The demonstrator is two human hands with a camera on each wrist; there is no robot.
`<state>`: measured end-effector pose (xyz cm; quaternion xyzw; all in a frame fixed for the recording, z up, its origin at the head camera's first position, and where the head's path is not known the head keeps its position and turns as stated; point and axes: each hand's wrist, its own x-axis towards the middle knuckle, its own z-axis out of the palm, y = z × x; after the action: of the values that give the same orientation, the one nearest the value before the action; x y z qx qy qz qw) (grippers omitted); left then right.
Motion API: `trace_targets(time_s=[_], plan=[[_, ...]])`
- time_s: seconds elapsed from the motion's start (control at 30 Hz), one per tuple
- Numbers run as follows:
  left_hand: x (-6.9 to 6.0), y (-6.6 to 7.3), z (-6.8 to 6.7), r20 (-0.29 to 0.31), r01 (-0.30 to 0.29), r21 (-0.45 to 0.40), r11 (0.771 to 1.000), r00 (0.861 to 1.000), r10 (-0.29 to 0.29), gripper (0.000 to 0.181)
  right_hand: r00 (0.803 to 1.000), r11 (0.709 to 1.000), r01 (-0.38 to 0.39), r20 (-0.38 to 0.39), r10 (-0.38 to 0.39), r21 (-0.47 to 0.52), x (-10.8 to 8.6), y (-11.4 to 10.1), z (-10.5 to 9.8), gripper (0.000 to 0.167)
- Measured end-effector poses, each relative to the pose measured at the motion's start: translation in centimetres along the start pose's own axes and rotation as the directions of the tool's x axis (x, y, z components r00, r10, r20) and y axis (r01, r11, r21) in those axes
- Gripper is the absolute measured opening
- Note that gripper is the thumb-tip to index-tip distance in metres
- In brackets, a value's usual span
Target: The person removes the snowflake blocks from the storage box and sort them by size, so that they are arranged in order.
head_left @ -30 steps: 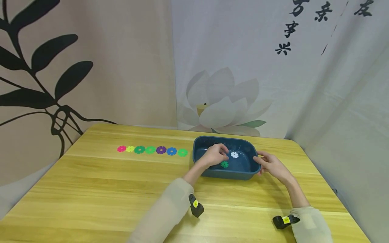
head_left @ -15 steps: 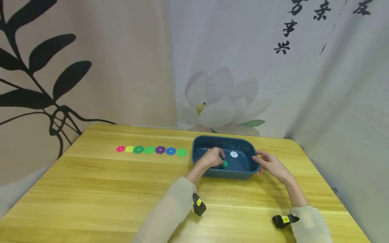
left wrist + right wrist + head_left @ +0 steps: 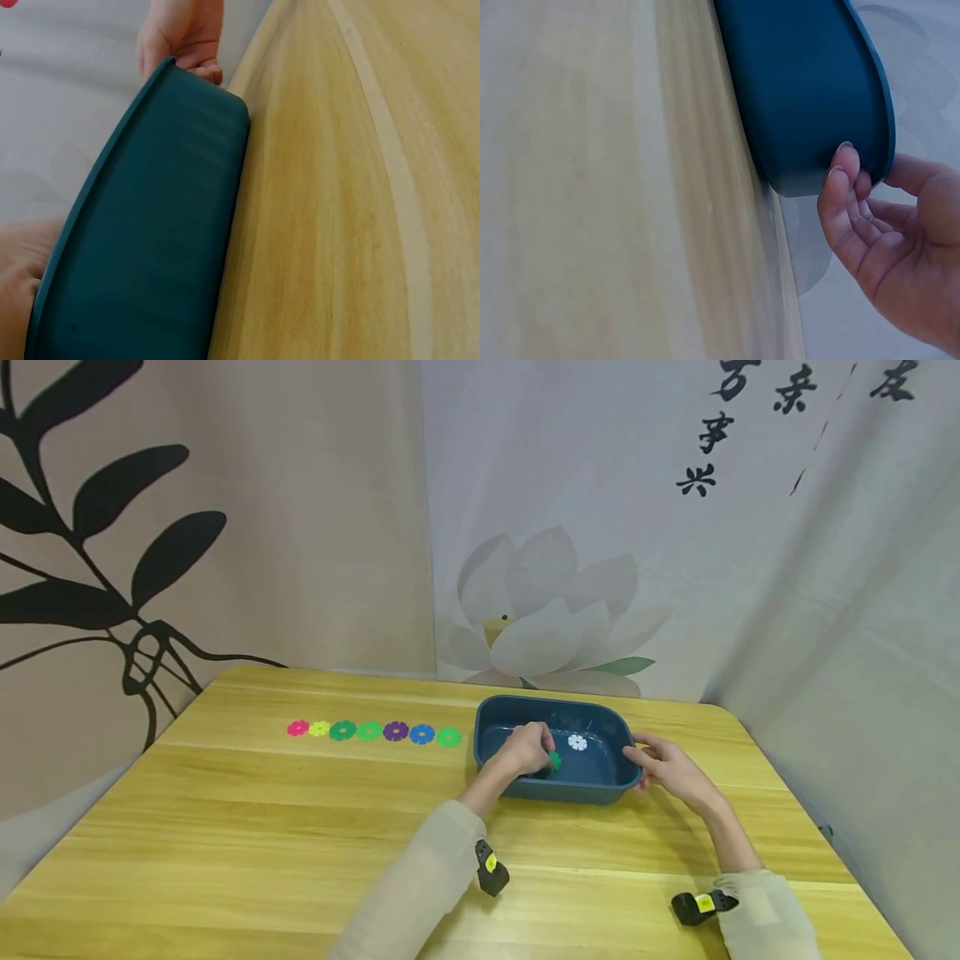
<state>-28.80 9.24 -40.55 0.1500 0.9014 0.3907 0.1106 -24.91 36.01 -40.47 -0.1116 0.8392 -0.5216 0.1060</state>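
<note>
Inside a dark blue plastic basin (image 3: 570,792), my left hand (image 3: 525,749) reaches down with curled fingers and pinches a green flower-shaped disc (image 3: 556,761). The fingers partly cover that disc. A white flower-shaped disc (image 3: 577,742) lies on the basin floor to the right of it. My right hand (image 3: 671,770) grips the basin's right end, thumb over the rim and fingers against the outer wall, as the right wrist view also shows. In the left wrist view the basin wall (image 3: 142,217) hides the left fingertips.
Left of the basin, a row of flower-shaped discs lies on the wooden table (image 3: 300,835): pink (image 3: 298,728), yellow (image 3: 319,728), several greens, purple (image 3: 396,731) and blue (image 3: 422,734). A printed curtain (image 3: 555,527) hangs behind the table.
My left hand has moved down and slightly left inside the basin onto the green disc, which its fingers now partly cover. The right hand keeps its place on the basin.
</note>
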Motion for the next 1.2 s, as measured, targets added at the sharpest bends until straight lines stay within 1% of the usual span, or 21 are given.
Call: trace_targets(time_s=[0.1,0.23,0.37,0.47,0.63,0.83,0.9,1.0,1.1,1.2], plan=[[-0.2,-0.1,-0.1,-0.01,-0.037,-0.099,0.994,0.999,0.036,0.014,1.0,1.0,0.002,0.005,-0.002,0.004,0.1,0.0,0.1,0.064],[-0.3,-0.3,-0.3,-0.045,-0.108,-0.224,0.969,0.994,0.101,0.011,1.0,1.0,0.0,0.012,0.0,0.006,0.1,0.0,0.2,0.064],[-0.6,-0.5,-0.8,-0.086,-0.164,-0.28,0.946,0.986,0.145,0.01,1.0,1.0,0.004,0.011,-0.004,-0.003,0.1,-0.1,0.3,0.065],[-1.0,-0.7,-1.5,-0.116,-0.19,-0.309,0.932,0.98,0.161,0.01,1.0,1.0,0.009,0.01,-0.008,-0.011,0.1,-0.1,0.3,0.064],[-2.0,-1.0,-3.3,-0.154,-0.213,-0.354,0.911,0.974,0.168,0.011,1.0,1.0,0.01,0.014,-0.01,-0.005,0.2,-0.1,0.2,0.062],[-3.0,-1.7,-5.6,-0.194,-0.242,-0.409,0.88,0.965,0.175,0.013,1.0,1.0,0.003,0.012,-0.003,-0.008,0.1,-0.1,0.1,0.067],[-3.3,-2.0,-6.3,-0.21,-0.237,-0.418,0.877,0.964,0.161,0.014,1.0,1.0,0.005,0.011,-0.005,-0.008,0.1,-0.1,0.1,0.067],[-3.7,-2.9,-7.3,-0.233,-0.226,-0.417,0.88,0.963,0.137,0.014,1.0,1.0,0.006,0.009,-0.006,-0.004,0.0,0.0,0.1,0.067],[-4.1,-4.1,-8.4,-0.254,-0.223,-0.413,0.883,0.959,0.123,0.016,1.0,1.0,0.008,0.006,-0.008,-0.007,0.0,0.0,0.1,0.066],[-4.6,-5.3,-9.6,-0.262,-0.223,-0.414,0.882,0.958,0.119,0.018,1.0,1.0,0.008,0.003,-0.008,-0.009,0.0,0.0,0.2,0.066]])
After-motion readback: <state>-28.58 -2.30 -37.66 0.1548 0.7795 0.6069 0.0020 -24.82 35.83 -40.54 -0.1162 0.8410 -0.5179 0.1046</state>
